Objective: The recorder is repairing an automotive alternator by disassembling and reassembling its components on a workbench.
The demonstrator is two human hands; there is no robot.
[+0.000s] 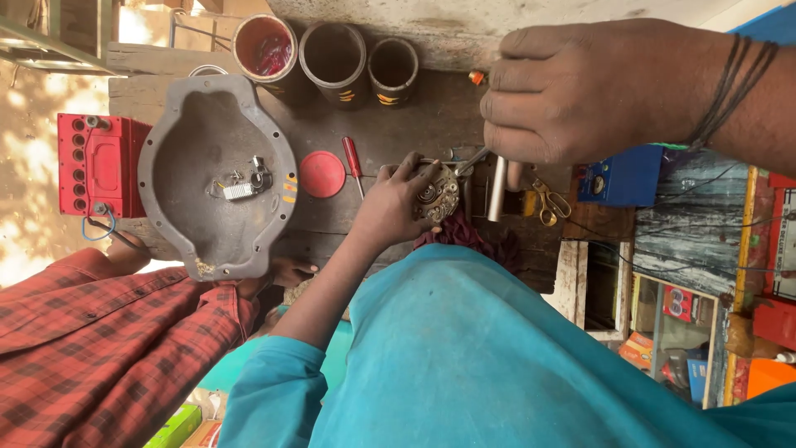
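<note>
Fingers (531, 108) of the right hand (580, 91) pinch a metal tool (471, 160) near scissors (547, 202).

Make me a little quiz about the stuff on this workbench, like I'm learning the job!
1. True or false: the round lid beside the grey metal pan is red.
2. How many open cans stand in a row? A two, B three, C five.
3. Fill in: the teal-sleeved person's hand holds a small round ____ part.
Key: 1 true; 2 B; 3 metal.
</note>
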